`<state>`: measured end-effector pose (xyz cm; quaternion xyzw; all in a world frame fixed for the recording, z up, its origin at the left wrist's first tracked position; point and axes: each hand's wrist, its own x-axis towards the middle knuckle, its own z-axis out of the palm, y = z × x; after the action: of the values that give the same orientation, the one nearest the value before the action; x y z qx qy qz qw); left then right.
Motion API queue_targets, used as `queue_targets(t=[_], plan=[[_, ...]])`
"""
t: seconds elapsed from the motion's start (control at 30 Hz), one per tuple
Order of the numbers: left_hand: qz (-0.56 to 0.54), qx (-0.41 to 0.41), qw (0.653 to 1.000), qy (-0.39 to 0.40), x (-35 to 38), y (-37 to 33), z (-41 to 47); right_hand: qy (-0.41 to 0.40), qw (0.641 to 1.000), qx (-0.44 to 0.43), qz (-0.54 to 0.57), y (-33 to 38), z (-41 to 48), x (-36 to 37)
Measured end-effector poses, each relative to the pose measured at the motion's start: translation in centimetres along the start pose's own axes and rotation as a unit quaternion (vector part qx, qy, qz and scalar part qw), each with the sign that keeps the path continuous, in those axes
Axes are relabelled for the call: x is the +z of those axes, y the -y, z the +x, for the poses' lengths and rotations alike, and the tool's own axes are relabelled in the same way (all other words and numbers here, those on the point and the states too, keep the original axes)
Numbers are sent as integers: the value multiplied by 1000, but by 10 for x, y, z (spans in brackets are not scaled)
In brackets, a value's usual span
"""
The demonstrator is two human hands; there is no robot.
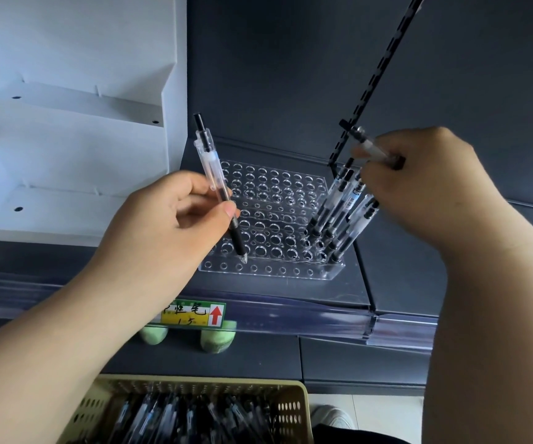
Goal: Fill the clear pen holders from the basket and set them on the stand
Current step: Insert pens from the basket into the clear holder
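The left hand (166, 219) pinches 1 pen (218, 187), its tip at the clear holder (268, 270) on the shelf (291, 293). The right hand (425, 187) grips another pen (372, 149) above the pens standing there.

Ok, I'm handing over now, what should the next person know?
Left hand grips the first pen, tip down at the front-left holes of the clear holder.
Right hand pinches the second pen above the standing pens.
Done: only the holder's right columns filled.
Left: most holes empty, basket holds more pens, holder sits on the dark shelf, not on the white stand.
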<state>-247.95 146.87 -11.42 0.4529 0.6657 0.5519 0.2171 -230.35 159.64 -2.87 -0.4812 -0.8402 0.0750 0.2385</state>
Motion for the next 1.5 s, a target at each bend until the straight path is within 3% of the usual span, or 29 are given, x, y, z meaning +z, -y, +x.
queue_targets(t=[0.3, 0.4, 0.53, 0.7, 0.93, 1.03, 1.2, 1.5], plan=[[-13, 20, 1000, -4, 3, -6, 4, -33, 978, 15, 204, 18, 0, 3], [-9, 29, 1000, 6, 3, -6, 3, -29, 947, 44, 317, 23, -2, 3], [-9, 34, 999, 8, 4, -5, 2, -30, 879, 58, 472, 27, -3, 3], [-22, 34, 999, 11, 5, -4, 3, -88, 876, -1, 475, 25, 1, 9], [-26, 29, 999, 14, 8, -5, 4, -115, 808, 26, 577, 22, 5, 8], [-28, 29, 999, 14, 9, -6, 4, -120, 830, 21, 545, 22, 4, 7], [-33, 26, 999, 13, 11, -6, 4, -170, 927, -18, 333, 17, 3, 5], [-30, 34, 999, 17, 12, -2, 5, -164, 956, 11, 242, 9, 3, -4]])
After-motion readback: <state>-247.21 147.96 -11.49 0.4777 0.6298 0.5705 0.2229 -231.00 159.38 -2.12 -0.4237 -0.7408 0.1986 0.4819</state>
